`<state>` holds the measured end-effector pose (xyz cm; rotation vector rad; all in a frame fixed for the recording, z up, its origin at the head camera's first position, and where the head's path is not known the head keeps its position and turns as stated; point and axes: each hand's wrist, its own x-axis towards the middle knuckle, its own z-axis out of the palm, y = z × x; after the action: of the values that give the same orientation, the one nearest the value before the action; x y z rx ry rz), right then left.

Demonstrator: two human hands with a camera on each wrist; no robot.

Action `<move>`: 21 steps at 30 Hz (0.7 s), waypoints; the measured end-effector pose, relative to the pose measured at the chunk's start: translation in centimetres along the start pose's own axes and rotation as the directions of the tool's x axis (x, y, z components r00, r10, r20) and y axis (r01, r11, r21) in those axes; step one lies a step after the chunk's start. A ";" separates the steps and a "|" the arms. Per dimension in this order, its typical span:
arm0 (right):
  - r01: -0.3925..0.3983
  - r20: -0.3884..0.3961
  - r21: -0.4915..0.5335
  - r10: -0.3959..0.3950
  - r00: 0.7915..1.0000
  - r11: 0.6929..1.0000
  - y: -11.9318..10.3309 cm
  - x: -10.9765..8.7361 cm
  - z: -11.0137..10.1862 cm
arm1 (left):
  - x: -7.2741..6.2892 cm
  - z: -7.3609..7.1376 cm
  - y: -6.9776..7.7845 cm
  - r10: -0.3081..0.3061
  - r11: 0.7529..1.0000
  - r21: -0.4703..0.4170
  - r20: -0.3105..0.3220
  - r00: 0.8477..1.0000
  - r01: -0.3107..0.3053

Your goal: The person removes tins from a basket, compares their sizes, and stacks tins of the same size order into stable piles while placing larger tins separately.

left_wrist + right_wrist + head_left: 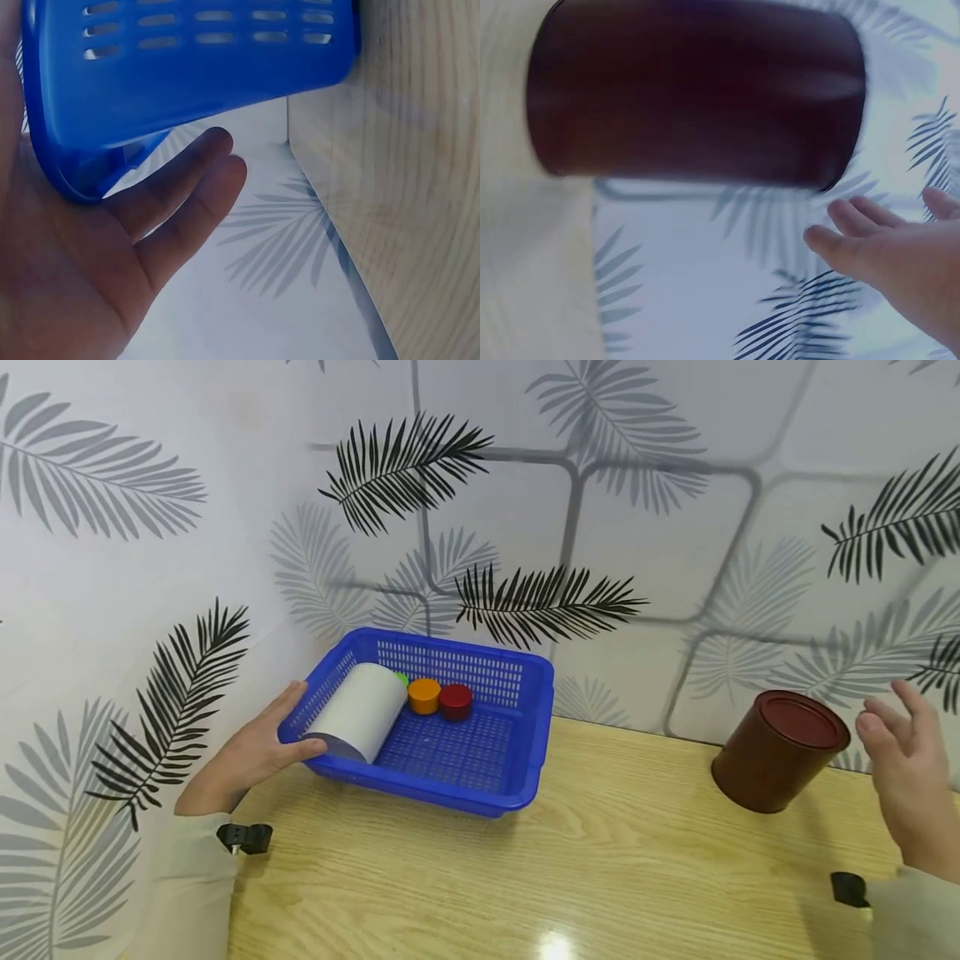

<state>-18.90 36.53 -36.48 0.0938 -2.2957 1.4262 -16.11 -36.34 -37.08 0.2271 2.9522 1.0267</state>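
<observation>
At the left end of a blue plastic basket (450, 791) is my left hand (258, 747). Its thumb lies at the near rim, and the other fingers reach along the end wall. In the left wrist view, two straight fingers (199, 214) extend beyond the basket's rim (71, 176). Inside the basket lie a white cylinder (363, 706), an orange round piece (424, 696), a dark red one (455, 702) and a partly hidden green one (402, 678). Just right of a brown lidded canister (765, 760), my right hand (911, 768) holds nothing, fingers spread and apart from it.
Basket and canister stand on a light wood-grain table (600, 860), with table surface between them. A white wall covering (645, 543) with leaf patterns rises directly behind and along the left. Each sleeve has a small black device (243, 838) near the wrist.
</observation>
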 end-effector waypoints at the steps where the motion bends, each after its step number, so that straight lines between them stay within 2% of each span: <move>1: 0.007 -0.021 0.012 -0.007 1.000 1.000 -0.6 0.0 0.2 | 0.0 0.0 -0.1 0.005 1.000 -0.005 -0.001 1.000 -0.005; 4: 0.030 -0.080 0.091 -0.022 0.997 0.995 -2.2 -0.1 1.0 | -0.1 -0.1 -0.4 0.026 1.000 -0.013 0.000 1.000 -0.026; 6: 0.052 -0.108 0.244 -0.027 0.994 0.968 -3.2 -0.2 1.6 | 0.0 -0.1 -0.6 0.038 0.999 -0.006 -0.001 0.999 -0.038; 7: 0.070 -0.120 0.339 -0.030 0.992 0.938 -3.7 -0.3 2.0 | 0.0 -0.1 -0.7 0.041 0.999 -0.001 -0.002 0.999 -0.041; 9: 0.107 -0.127 0.526 -0.046 0.991 0.844 -4.4 -0.4 2.5 | 0.1 0.0 -0.8 0.043 0.999 0.005 -0.003 0.999 -0.043; 10: 0.122 -0.117 0.586 -0.065 0.991 0.801 -4.7 -0.4 2.8 | 0.1 0.0 -0.8 0.041 0.999 0.006 -0.002 0.999 -0.041; 11: 0.130 -0.104 0.623 -0.083 0.991 0.772 -5.0 -0.5 3.0 | 0.1 0.0 -0.8 0.040 0.999 0.005 -0.003 0.999 -0.040; 12: 0.133 -0.086 0.642 -0.102 0.991 0.755 -5.2 -0.6 3.3 | 0.1 0.0 -0.9 0.036 0.999 0.003 -0.003 0.999 -0.036; 13: 0.133 -0.059 0.634 -0.124 0.991 0.761 -5.4 -0.7 3.5 | 0.1 0.0 -0.9 0.032 0.999 0.001 -0.002 0.999 -0.032; 18: 0.121 0.073 0.510 -0.183 0.980 0.852 -6.2 -1.2 4.6 | 0.1 0.1 -0.8 0.015 1.000 -0.005 0.003 1.000 -0.015; 21: 0.122 0.140 0.483 -0.214 0.967 0.867 -6.9 -1.4 5.4 | 0.1 0.1 -0.8 0.014 1.000 0.003 0.005 1.000 -0.014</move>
<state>-17.43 28.40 -33.30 0.5882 -1.9633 1.9174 -16.31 -36.94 -37.63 0.2510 2.9519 1.0215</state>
